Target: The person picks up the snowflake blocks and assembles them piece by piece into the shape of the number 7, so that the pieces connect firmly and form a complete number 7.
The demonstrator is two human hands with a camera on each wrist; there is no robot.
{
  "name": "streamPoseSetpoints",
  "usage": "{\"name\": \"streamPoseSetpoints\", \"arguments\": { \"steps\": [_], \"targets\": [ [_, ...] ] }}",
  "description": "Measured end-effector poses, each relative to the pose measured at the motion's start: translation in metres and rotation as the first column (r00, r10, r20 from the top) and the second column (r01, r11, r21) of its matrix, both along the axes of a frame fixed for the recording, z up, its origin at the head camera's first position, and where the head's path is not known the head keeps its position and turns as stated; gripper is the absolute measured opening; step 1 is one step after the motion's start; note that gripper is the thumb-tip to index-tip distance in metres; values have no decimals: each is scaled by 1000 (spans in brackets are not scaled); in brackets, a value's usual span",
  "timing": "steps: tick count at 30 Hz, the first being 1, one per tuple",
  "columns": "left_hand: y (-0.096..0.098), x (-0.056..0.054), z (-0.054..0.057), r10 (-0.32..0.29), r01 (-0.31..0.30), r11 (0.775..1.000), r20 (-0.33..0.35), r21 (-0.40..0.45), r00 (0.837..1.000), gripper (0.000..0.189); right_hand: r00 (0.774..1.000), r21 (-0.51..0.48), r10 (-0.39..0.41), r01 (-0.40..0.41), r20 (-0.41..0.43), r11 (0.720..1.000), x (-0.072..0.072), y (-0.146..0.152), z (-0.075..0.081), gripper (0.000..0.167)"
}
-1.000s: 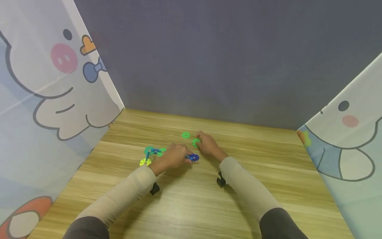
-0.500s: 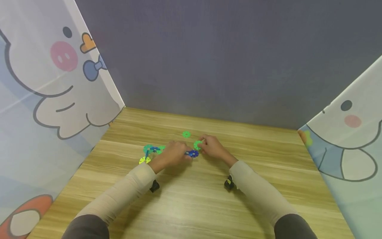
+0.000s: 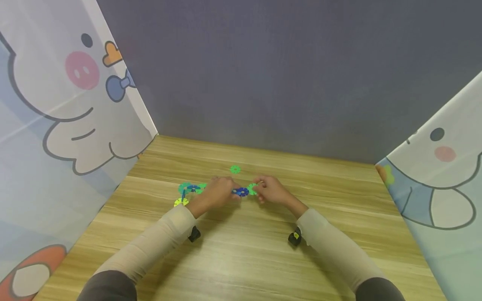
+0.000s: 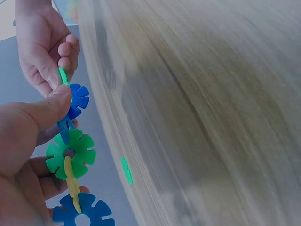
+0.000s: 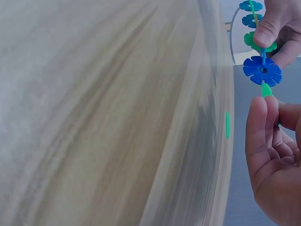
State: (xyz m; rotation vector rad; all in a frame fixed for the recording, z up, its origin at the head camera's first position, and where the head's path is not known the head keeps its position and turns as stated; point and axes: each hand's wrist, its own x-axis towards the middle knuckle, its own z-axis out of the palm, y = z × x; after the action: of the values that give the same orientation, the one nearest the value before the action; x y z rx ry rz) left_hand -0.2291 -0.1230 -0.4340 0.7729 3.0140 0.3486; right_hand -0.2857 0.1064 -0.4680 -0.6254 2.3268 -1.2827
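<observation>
My left hand (image 3: pixel 216 193) grips a chain of notched snowflake discs between thumb and fingers, close to its dark blue end disc (image 5: pixel 262 70). Farther along the chain are a green disc (image 4: pixel 77 155), a blue disc (image 4: pixel 84 212) and a yellow disc (image 3: pixel 181 202), which hangs at the left end. My right hand (image 3: pixel 273 190) pinches a single green disc (image 3: pixel 252 189), turned edge-on to the dark blue one. Their rims meet in the right wrist view; whether the slots are engaged I cannot tell. The left hand hides part of the chain in the head view.
Another green disc (image 3: pixel 235 169) lies flat on the wooden table (image 3: pixel 241 259), beyond the hands. A grey panel (image 3: pixel 263 83) stands at the table's back edge. Cartoon-printed panels (image 3: pixel 94 125) rise on both sides.
My right hand has brought the green disc down and slightly right, from near the loose disc to the chain's dark blue end. The left hand stays nearly in place, still holding the chain.
</observation>
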Motion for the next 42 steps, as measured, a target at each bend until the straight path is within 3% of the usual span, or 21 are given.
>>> {"name": "streamPoseSetpoints", "arguments": {
  "steps": [16,25,42],
  "targets": [
    [2,0,0,26,-27,999,-35,-29,999,42,982,-114,17,4,188,993,6,10,1,32],
    [6,0,2,71,-71,997,-37,-19,997,45,964,-197,-35,89,263,976,6,11,-5,36],
    [8,0,1,89,-88,996,-52,24,995,39,966,-220,-70,127,247,967,11,9,-3,34]
  ]
}}
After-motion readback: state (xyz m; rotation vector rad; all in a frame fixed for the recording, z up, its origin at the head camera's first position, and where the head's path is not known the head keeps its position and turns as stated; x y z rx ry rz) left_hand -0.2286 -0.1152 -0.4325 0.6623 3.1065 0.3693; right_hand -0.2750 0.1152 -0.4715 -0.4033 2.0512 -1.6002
